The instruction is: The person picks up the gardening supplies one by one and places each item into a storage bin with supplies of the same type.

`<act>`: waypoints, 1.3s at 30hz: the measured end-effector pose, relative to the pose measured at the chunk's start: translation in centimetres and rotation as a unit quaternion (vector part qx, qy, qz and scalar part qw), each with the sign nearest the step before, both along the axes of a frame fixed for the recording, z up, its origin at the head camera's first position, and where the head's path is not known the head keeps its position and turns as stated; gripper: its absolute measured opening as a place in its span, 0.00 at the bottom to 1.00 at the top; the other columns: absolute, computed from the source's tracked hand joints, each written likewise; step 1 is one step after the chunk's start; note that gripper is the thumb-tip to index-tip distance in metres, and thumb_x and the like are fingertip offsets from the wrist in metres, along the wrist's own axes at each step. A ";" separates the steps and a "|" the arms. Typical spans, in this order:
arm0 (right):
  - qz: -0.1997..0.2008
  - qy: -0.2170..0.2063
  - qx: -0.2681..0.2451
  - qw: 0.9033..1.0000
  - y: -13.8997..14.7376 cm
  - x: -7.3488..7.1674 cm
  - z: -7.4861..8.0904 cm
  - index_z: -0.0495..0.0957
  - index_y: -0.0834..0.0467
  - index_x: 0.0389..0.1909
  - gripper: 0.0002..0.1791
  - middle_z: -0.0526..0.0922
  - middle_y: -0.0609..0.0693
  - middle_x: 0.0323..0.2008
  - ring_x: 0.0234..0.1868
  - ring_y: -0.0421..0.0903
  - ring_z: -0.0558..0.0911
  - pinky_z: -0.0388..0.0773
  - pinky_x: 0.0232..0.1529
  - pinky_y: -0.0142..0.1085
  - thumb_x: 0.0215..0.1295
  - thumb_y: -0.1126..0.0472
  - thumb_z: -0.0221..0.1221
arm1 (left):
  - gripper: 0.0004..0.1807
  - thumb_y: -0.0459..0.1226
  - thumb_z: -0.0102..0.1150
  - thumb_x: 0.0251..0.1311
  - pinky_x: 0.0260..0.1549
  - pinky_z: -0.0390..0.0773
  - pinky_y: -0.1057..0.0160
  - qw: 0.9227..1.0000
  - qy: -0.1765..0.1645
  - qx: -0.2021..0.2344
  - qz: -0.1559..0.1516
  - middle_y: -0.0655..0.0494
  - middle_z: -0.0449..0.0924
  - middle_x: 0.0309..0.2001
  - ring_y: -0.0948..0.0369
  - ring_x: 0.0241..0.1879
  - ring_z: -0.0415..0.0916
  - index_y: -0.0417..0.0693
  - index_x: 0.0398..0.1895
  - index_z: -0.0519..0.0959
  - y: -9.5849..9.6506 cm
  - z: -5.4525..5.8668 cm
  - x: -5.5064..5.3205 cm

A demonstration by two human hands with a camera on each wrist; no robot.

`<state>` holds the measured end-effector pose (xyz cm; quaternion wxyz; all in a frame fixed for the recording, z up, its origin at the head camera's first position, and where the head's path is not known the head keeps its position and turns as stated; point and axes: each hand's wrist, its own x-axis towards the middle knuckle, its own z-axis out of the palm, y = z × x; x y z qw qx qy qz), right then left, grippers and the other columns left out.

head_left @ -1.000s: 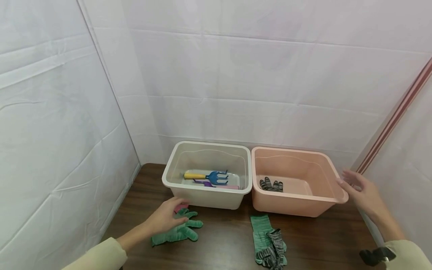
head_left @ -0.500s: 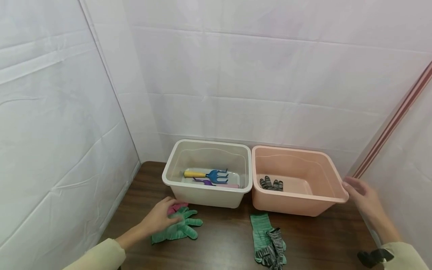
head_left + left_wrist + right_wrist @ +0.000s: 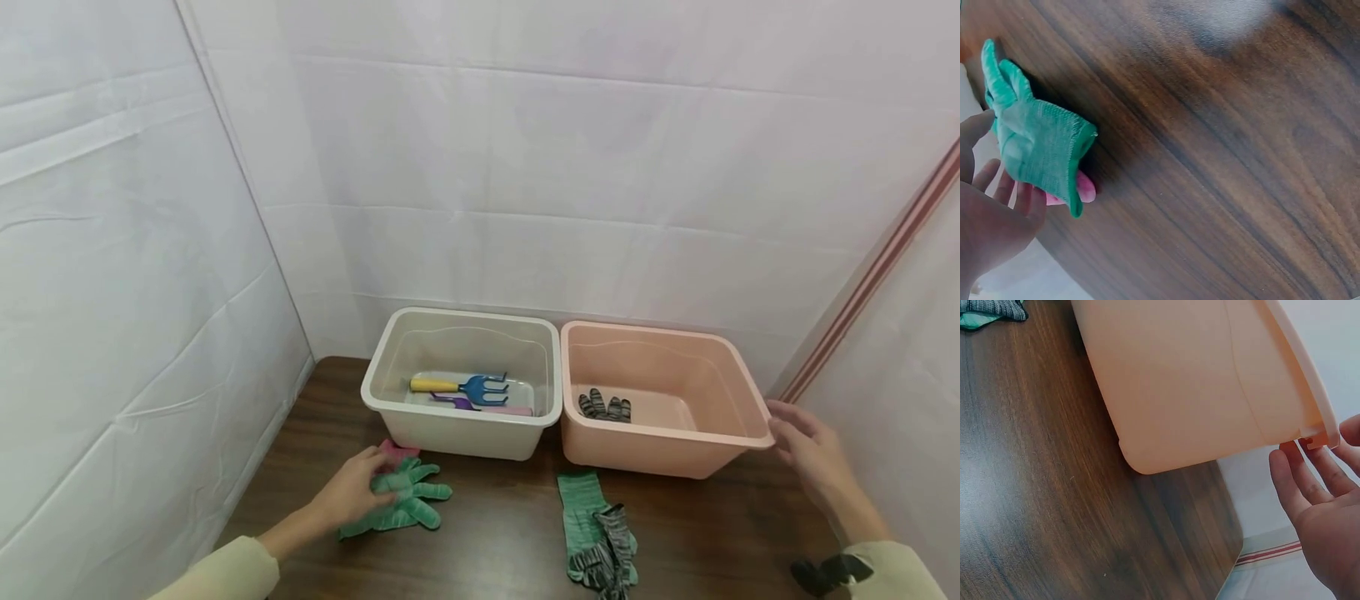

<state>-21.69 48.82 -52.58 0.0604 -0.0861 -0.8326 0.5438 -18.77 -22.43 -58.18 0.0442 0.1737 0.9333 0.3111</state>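
On the brown table lies a green glove (image 3: 408, 496), its fingers spread to the right, partly over a pink glove (image 3: 397, 454). My left hand (image 3: 352, 492) is over their left side with loosely bent fingers; in the left wrist view, the thumb and fingertips are at the edge of the green glove (image 3: 1035, 137). At the right end of the pink tub (image 3: 637, 462), my right hand (image 3: 813, 454) touches the rim, with relaxed fingertips under the lip in the right wrist view. Inside that tub is a black-and-grey glove (image 3: 604, 407).
Left of the pink tub stands a white tub (image 3: 465, 433), holding a yellow-handled blue hand rake (image 3: 457, 387) and a purple tool with a pink handle (image 3: 510, 411). In front lie another green glove (image 3: 581, 508) and a dark striped glove (image 3: 615, 542). White sheets (image 3: 480, 167) surround the table.
My left hand has drawn back left over the gloves, uncovering more of the pink one. The right hand has shifted slightly outward and down along the tub's rim.
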 end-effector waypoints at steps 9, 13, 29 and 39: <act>0.039 0.011 -0.183 0.982 0.4 0.3 -0.4 0.83 0.47 0.55 0.10 0.85 0.33 0.45 0.44 0.32 0.85 0.85 0.43 0.29 0.81 0.61 0.59 | 0.29 0.40 0.84 0.51 0.58 0.78 0.37 0.999 -0.018 -0.028 0.035 0.42 0.79 0.58 0.40 0.60 0.75 0.43 0.57 0.84 0.2 -0.3 0.0; 0.051 0.025 -0.224 0.973 0.4 0.3 -0.7 0.84 0.49 0.54 0.10 0.86 0.35 0.46 0.45 0.35 0.87 0.86 0.44 0.32 0.81 0.63 0.58 | 0.29 0.40 0.83 0.52 0.59 0.78 0.37 0.998 -0.024 -0.036 0.038 0.41 0.79 0.60 0.40 0.61 0.74 0.44 0.57 0.84 0.1 -0.7 0.0; 0.026 0.028 -0.185 0.982 0.1 0.9 -1.3 0.80 0.57 0.62 0.15 0.84 0.32 0.48 0.48 0.30 0.83 0.85 0.43 0.30 0.81 0.56 0.59 | 0.14 0.32 0.78 0.55 0.49 0.82 0.48 0.998 0.044 -0.039 -0.008 0.56 0.81 0.45 0.55 0.48 0.78 0.48 0.44 0.86 0.4 -1.6 -0.6; 0.042 0.048 -0.230 0.971 -0.1 0.9 -1.2 0.83 0.57 0.57 0.11 0.86 0.36 0.48 0.48 0.33 0.84 0.86 0.44 0.31 0.81 0.61 0.58 | 0.14 0.26 0.74 0.56 0.43 0.85 0.57 0.998 0.051 -0.013 -0.041 0.57 0.81 0.43 0.59 0.44 0.82 0.49 0.41 0.84 0.2 -1.5 -0.8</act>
